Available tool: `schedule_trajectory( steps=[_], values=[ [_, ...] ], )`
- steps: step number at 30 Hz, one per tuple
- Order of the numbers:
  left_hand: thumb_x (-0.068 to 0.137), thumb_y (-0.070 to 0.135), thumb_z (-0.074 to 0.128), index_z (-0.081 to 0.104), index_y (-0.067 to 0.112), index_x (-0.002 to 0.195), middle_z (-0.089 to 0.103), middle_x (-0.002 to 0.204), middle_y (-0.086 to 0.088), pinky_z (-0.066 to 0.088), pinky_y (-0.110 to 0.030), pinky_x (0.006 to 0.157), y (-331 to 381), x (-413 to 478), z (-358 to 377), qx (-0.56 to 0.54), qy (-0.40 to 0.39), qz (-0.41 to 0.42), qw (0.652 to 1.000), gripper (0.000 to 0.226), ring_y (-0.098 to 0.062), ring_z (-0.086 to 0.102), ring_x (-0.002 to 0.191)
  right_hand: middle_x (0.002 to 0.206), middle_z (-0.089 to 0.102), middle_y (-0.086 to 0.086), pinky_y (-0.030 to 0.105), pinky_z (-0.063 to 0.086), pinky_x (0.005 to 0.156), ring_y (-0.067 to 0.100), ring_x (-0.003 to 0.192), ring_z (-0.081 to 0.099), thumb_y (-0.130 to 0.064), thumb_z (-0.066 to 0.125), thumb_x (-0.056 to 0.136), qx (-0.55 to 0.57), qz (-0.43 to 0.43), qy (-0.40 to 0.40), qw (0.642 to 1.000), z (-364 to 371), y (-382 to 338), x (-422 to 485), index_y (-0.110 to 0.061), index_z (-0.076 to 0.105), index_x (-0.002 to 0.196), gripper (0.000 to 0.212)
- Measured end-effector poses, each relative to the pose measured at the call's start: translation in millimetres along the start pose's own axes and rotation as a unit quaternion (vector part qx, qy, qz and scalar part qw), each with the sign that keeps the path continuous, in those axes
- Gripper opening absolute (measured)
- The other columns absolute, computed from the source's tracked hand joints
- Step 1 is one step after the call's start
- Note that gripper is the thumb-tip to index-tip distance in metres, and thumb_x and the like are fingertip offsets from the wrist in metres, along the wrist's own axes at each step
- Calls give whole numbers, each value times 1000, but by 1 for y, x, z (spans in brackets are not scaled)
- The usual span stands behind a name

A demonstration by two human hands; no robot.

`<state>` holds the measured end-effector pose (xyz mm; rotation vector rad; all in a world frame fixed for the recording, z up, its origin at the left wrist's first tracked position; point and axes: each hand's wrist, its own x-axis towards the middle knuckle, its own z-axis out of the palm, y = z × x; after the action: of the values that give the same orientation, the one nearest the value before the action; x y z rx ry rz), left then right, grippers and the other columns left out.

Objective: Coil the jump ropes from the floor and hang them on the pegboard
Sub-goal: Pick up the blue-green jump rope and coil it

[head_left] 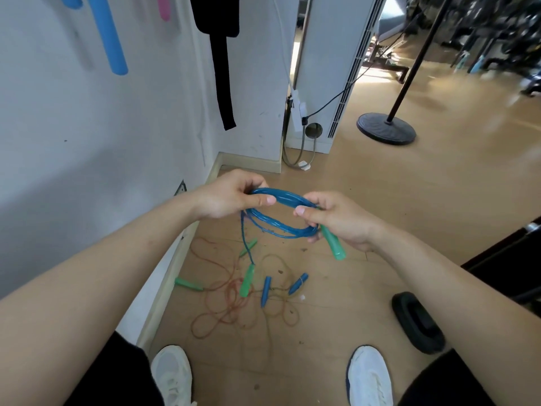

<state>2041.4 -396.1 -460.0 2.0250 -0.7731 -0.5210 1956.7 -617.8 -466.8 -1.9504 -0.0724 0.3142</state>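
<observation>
Head view: glossy blue rope (281, 197), oval coil.

Head camera – looking down, close over floor (380, 230)

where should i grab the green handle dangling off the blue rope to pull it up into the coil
Grip the dangling green handle around its middle, coming from above with the left hand. It hangs roughly upright from the blue rope, wider end down, so fingers can wrap its sides; the right hand holds the coil.

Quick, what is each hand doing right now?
Left hand: closed, pinching the blue jump rope coil.
Right hand: closed on the same coil, by its green handle.
</observation>
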Motion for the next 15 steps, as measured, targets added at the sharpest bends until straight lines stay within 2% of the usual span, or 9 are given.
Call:
schedule_trajectory(
  steps=[2,5,9,10,12,15],
  values=[
    [95,27,65,60,8,86,54,72,-5,56,-27,60,1,-1,-1,4,-8,-10,1000,22,-13,63,61,69,43,2,33,58,64,11,64,50,-15,56,99,-9,-12,7,1000,1,-2,-1,-12,69,97,14],
    [96,29,65,60,4,90,49,72,-5,52,-27,55,6,-5,-1,9,-28,-5,1000,26,-11,55,53,67,41,5,27,54,58,8,62,53,-13,53,101,2,-38,23,999,-10,-7,-3,-2,69,102,20],
    [97,30,64,68,22,83,46,69,1,51,-26,55,15,-11,2,27,-80,9,996,17,-8,51,52,64,45,2,30,52,60,12,63,52,-13,56,99,4,-37,8,999,-26,-9,-6,12,64,103,26],
    [96,30,65,69,25,79,48,67,3,52,-25,55,16,-12,4,23,-84,7,996,18,-8,52,53,64,47,2,30,52,60,13,64,51,-12,57,98,5,-33,2,999,-28,-9,-7,10,64,105,25],
    [94,30,66,69,17,82,55,65,4,55,-25,56,15,-12,5,-17,-66,-4,998,18,-12,61,58,72,53,6,29,54,62,15,69,55,-13,61,96,3,-29,-15,999,-29,-11,-10,1,68,110,21],
    [90,31,67,69,10,92,68,74,-2,59,-26,57,11,-14,4,-82,-30,-17,996,21,-22,73,70,90,60,19,34,58,67,17,78,60,-16,73,88,-59,-25,-44,997,-23,-9,-12,-14,69,116,29]
  ],
)
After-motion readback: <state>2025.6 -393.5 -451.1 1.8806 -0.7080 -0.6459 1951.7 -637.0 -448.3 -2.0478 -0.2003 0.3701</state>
